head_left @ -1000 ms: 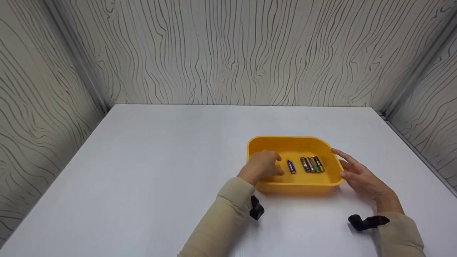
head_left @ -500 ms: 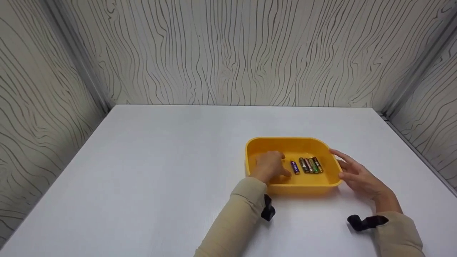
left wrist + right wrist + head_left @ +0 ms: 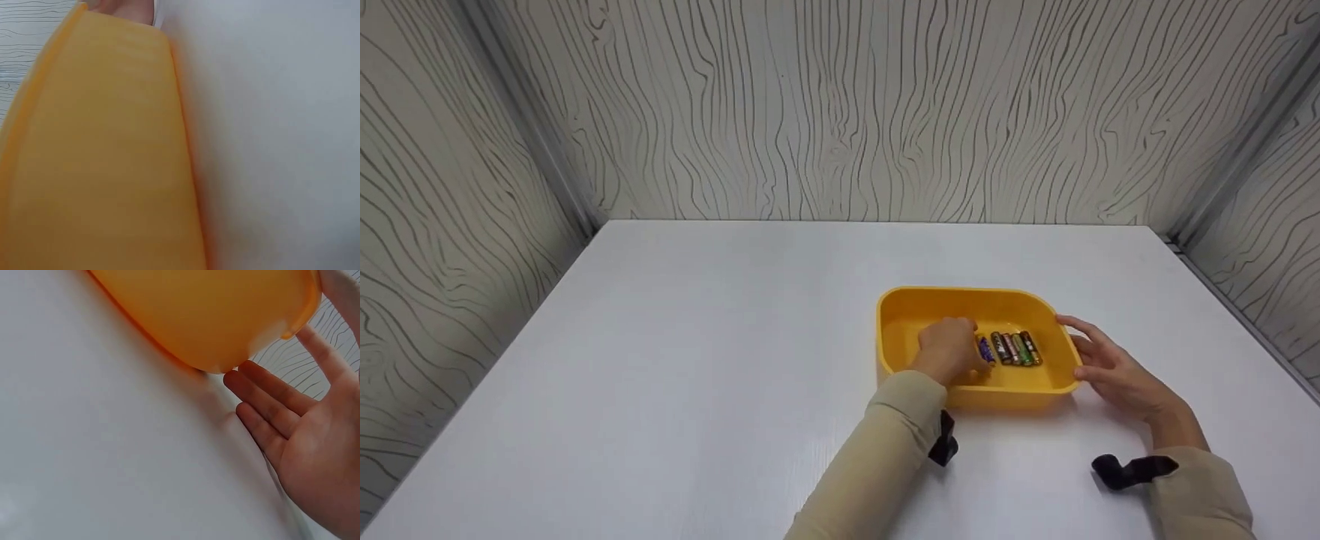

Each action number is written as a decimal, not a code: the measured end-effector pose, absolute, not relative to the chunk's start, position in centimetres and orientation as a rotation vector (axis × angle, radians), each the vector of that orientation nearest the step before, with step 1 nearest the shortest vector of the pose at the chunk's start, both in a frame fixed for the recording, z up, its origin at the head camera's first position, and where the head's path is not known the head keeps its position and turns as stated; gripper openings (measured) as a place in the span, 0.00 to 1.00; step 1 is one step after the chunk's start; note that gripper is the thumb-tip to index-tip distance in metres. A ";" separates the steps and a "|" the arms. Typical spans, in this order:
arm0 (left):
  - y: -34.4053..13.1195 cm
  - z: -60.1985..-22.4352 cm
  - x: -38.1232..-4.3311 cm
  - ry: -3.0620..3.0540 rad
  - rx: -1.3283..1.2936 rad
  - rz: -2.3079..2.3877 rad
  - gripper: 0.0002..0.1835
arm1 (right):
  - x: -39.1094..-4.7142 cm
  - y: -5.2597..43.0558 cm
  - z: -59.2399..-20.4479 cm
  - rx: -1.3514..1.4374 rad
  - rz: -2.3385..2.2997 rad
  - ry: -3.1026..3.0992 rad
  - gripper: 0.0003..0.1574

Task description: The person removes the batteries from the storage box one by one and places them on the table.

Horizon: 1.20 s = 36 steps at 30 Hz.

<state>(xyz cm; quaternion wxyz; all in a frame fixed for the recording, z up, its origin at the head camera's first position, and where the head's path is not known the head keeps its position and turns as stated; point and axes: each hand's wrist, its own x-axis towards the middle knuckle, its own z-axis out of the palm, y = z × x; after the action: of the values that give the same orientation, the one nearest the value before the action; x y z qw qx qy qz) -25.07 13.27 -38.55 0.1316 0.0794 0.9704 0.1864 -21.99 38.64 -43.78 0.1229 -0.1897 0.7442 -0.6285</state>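
Observation:
A yellow plastic tray (image 3: pixel 967 390) stands on the white table, right of the middle in the head view. My left hand (image 3: pixel 949 349) reaches into it over the near side, thumb and forefinger at the two ends of a blue battery (image 3: pixel 985 350); its other fingers are hidden. Just right of that battery, several more batteries (image 3: pixel 1016 349) lie side by side in a row. My right hand (image 3: pixel 1117 375) touches the tray's right end with fingers fairly straight. In the right wrist view its forefinger reaches the rim, and the other fingertips lie by the lower wall.
The white table (image 3: pixel 697 360) extends widely left of the tray. Panels with a wood-line pattern (image 3: pixel 840 112) close off the back and both sides. A black wrist camera (image 3: pixel 1132 471) juts from the right sleeve, another (image 3: pixel 943 442) from the left one.
My left hand has moved right inside the tray, up to the blue battery. That battery has shifted slightly nearer to the row. My right hand has stayed at the tray's end.

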 end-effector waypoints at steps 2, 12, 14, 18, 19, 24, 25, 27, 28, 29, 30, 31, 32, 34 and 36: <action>13.6 -38.7 -25.2 2.817 0.204 0.529 0.28 | -21.9 38.6 -43.7 -0.565 -1.832 2.170 0.44; 13.3 -38.9 -25.2 2.818 0.178 0.598 0.25 | -22.2 38.2 -43.5 -0.591 -1.836 2.152 0.44; 13.2 -38.8 -25.1 2.824 0.191 0.589 0.25 | -22.1 38.3 -43.5 -0.586 -1.832 2.153 0.44; 13.2 -38.5 -25.0 2.804 0.207 0.668 0.26 | -22.1 38.5 -43.5 -0.602 -1.849 2.125 0.43; 13.2 -38.4 -25.0 2.792 0.209 0.708 0.27 | -22.0 38.6 -43.5 -0.607 -1.859 2.110 0.43; 13.0 -37.6 -24.7 2.751 0.259 0.815 0.28 | -22.1 38.8 -43.5 -0.620 -1.874 2.068 0.43; 12.9 -37.4 -24.6 2.751 0.272 0.813 0.28 | -22.0 38.8 -43.5 -0.606 -1.866 2.078 0.44; 12.7 -37.0 -24.4 2.752 0.301 0.802 0.28 | -22.0 38.8 -43.4 -0.579 -1.852 2.101 0.45; 12.5 -36.7 -24.3 2.753 0.316 0.796 0.28 | -22.0 38.8 -43.4 -0.578 -1.846 2.107 0.45; 12.3 -36.5 -24.2 2.757 0.332 0.784 0.28 | -22.0 38.8 -43.4 -0.566 -1.839 2.118 0.46; 12.1 -36.3 -24.2 2.762 0.350 0.780 0.28 | -22.0 38.8 -43.3 -0.558 -1.833 2.123 0.46; 11.9 -36.1 -24.1 2.768 0.367 0.773 0.28 | -22.0 38.8 -43.3 -0.559 -1.833 2.122 0.46; 11.7 -35.8 -24.0 2.772 0.384 0.772 0.28 | -22.0 38.9 -43.4 -0.564 -1.829 2.122 0.46; 11.1 -35.5 -23.8 2.778 0.424 0.778 0.29 | -22.1 39.0 -43.4 -0.572 -1.828 2.114 0.46; 10.4 -35.3 -23.6 2.772 0.457 0.803 0.29 | -22.1 39.0 -43.4 -0.562 -1.826 2.106 0.46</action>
<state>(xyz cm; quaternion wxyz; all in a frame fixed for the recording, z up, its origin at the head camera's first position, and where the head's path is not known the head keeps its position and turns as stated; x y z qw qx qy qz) -23.65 10.44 -35.33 0.1095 0.1553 0.9430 0.2733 -22.07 39.03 -43.42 0.1485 -0.1955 0.7323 -0.6351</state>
